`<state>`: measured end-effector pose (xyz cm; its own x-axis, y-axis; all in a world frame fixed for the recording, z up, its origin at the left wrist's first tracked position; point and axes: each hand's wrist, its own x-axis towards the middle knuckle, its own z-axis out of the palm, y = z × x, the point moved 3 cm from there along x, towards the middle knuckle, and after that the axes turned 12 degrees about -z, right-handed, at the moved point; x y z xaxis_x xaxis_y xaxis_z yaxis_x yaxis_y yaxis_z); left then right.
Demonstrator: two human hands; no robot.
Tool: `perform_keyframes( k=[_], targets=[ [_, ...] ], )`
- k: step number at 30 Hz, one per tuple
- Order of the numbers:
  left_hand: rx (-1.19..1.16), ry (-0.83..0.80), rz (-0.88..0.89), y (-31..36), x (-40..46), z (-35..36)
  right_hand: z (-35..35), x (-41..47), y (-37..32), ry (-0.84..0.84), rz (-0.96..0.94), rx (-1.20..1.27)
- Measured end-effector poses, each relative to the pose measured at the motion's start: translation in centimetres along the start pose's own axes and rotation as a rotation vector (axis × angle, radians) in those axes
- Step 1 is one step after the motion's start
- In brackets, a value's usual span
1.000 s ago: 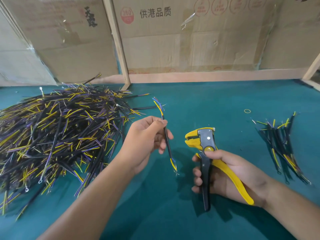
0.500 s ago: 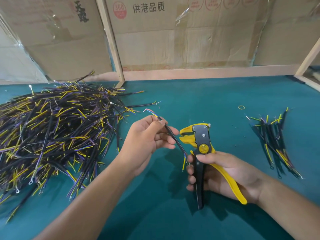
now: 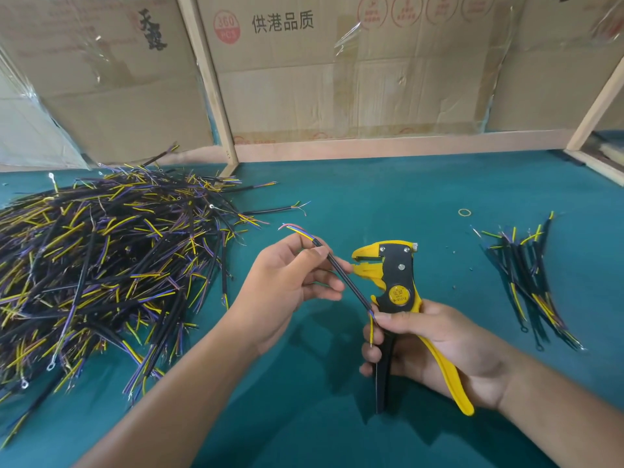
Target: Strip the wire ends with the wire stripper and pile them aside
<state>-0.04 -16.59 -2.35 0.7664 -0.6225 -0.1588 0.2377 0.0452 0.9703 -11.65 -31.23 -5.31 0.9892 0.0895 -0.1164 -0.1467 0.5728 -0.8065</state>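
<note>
L hand [image 3: 290, 282] pinches black wire [image 3: 341, 276], slanting end twd stripper [image 3: 395, 282] for feeding; R hand [image 3: 439, 346] wraps handles, thumb steadies wire tip. Done pile [image 3: 530, 282] kept right.

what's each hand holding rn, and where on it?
Left hand pinches the black wire on its upper sheath, just below the fanned cores. Right hand grips the wire stripper by its handles, thumb near the wire's lower end.

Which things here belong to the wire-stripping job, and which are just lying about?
Job:
- wire stripper, gripped by the right hand
- black cable, pinched by the left hand
- big unsorted wire pile
- small wire pile on the right

Lying about:
- rubber band on the green mat
- cardboard boxes behind
</note>
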Motion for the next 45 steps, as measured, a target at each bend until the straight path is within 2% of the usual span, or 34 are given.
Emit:
perform_keyframes(
  k=[4, 12, 16, 20, 27, 29, 31, 33, 34, 36, 38, 41, 45],
  targets=[
    [-0.006, 0.061, 0.04, 0.2, 0.0, -0.3, -0.1, -0.1, -0.1, -0.018, -0.032, -0.014],
    [-0.062, 0.216, 0.228, 1.3, -0.4, -0.9, -0.5, 0.0, 0.0, -0.043, -0.016, 0.022],
    [-0.109, 0.208, 0.285, 1.7, -0.5, -1.1, -0.5, 0.1, -0.1, -0.047, -0.001, 0.038],
    [-0.135, 0.175, 0.287, 2.1, -0.6, -1.4, -0.5, 0.1, -0.2, -0.061, 0.0, 0.033],
    [-0.033, 0.308, 0.24, 2.0, -0.2, -2.7, -0.5, -0.1, -0.5, -0.073, -0.056, 0.014],
    [-0.004, 0.389, 0.185, 1.7, 0.1, -3.2, -0.5, -0.1, -0.7, -0.06, -0.088, 0.028],
    [0.078, 0.614, 0.204, 1.8, 0.0, -4.1, -0.6, 0.0, -0.9, -0.038, -0.113, 0.031],
    [0.299, 0.843, 0.405, 3.0, -1.0, -4.5, -0.7, 0.0, -1.0, -0.023, -0.129, -0.004],
    [0.485, 0.832, 0.559, 3.7, -1.7, -3.8, -0.6, 0.0, -0.9, -0.023, -0.13, -0.037],
    [0.942, 0.557, 0.769, 4.0, -2.5, -0.8, -0.5, 0.0, -0.8, -0.035, -0.126, -0.088],
    [1.27, 0.301, 0.817, 2.8, -2.7, 1.8, -0.6, 0.0, -0.8, -0.035, -0.126, -0.098],
    [1.412, 0.184, 0.783, 1.9, -2.7, 3.3, -0.8, 0.0, -1.0, -0.007, -0.117, -0.09],
    [1.326, 0.011, 0.625, 1.3, -2.4, 2.9, -1.0, 0.1, -0.9, -0.003, -0.123, -0.108]
  ],
)
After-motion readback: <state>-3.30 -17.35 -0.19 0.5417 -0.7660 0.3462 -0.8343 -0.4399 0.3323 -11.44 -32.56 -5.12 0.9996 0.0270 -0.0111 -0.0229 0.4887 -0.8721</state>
